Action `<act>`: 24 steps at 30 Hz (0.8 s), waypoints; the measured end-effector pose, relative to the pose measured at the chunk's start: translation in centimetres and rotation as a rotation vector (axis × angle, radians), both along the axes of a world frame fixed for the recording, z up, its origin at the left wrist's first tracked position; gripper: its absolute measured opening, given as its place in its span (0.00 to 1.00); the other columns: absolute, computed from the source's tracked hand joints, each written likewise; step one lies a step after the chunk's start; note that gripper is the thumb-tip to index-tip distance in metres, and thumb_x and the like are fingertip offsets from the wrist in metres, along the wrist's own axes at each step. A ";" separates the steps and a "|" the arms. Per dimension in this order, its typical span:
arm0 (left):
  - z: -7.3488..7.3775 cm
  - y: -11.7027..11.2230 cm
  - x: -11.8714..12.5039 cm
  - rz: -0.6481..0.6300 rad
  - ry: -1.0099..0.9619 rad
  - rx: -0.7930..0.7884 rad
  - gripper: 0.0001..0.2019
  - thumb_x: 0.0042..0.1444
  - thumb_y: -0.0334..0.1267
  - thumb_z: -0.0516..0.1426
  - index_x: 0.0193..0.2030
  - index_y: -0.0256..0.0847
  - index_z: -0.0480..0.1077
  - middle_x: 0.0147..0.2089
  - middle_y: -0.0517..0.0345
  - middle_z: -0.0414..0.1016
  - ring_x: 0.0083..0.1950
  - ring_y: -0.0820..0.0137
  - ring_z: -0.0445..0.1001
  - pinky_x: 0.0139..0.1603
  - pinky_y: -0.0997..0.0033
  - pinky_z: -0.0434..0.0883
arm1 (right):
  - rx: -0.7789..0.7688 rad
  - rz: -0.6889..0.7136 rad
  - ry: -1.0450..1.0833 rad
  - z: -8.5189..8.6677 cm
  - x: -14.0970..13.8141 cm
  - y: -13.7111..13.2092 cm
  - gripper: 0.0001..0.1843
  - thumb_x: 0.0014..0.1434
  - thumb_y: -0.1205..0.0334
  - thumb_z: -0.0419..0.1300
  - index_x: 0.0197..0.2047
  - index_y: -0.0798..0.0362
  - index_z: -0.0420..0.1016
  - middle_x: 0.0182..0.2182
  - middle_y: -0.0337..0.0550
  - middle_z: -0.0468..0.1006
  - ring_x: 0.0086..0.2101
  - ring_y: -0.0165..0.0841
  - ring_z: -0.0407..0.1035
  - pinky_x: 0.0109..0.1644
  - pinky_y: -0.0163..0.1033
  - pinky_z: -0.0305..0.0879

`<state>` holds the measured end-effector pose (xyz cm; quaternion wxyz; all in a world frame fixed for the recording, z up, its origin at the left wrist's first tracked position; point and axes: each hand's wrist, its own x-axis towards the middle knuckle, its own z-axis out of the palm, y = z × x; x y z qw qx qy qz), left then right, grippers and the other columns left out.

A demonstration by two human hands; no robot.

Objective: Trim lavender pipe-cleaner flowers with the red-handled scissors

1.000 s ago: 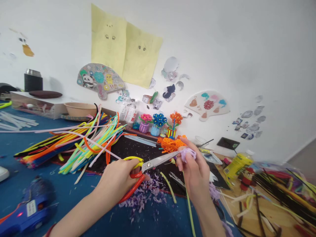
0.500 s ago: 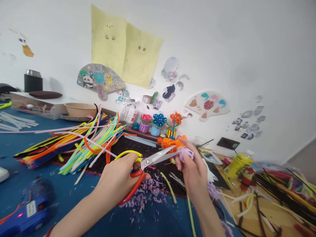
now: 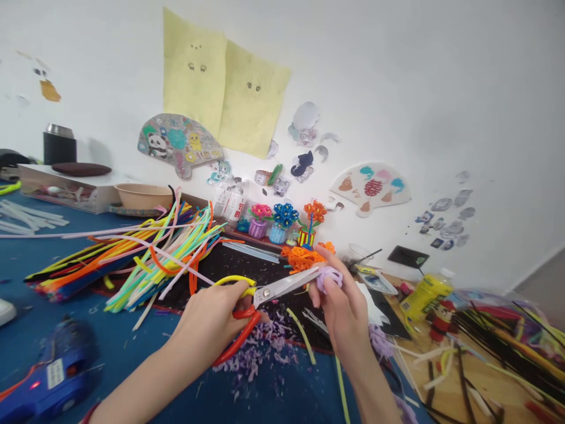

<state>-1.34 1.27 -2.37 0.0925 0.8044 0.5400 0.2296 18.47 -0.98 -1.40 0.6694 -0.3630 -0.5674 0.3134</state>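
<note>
Lilac fuzzy pipe-cleaner tuft [image 3: 329,280] sits pinched within the closed grip of the right hand [image 3: 339,312], just beside the tips of the nearly shut steel scissors [image 3: 273,294] with yellow and orange handles. The left hand [image 3: 207,330] grips those handles firmly, above purple fuzzy snippets [image 3: 260,353] on the blue counter mat [image 3: 132,377].

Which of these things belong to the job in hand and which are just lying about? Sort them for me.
In hand:
right hand with orange-and-yellow-handled scissors
left hand with lilac pipe-cleaner tuft
lilac clippings

Lying about:
blue hot glue gun
heap of multicoloured pipe cleaners
tan bowl
yellow bottle
</note>
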 end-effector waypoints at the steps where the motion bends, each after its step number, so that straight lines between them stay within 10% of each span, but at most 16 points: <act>1: 0.0 0.0 0.0 -0.002 0.003 0.000 0.17 0.54 0.56 0.52 0.28 0.45 0.62 0.26 0.64 0.72 0.30 0.66 0.73 0.27 0.73 0.52 | 0.001 0.000 -0.001 0.0 0.0 0.0 0.21 0.63 0.57 0.53 0.59 0.48 0.65 0.24 0.34 0.62 0.24 0.27 0.57 0.32 0.36 0.53; 24: 0.6 -0.2 -0.1 0.010 0.079 -0.032 0.18 0.54 0.55 0.52 0.25 0.43 0.63 0.25 0.61 0.72 0.29 0.66 0.72 0.26 0.73 0.50 | 0.002 -0.069 -0.098 0.1 0.1 0.1 0.26 0.62 0.56 0.53 0.61 0.52 0.61 0.22 0.33 0.63 0.24 0.29 0.58 0.29 0.36 0.54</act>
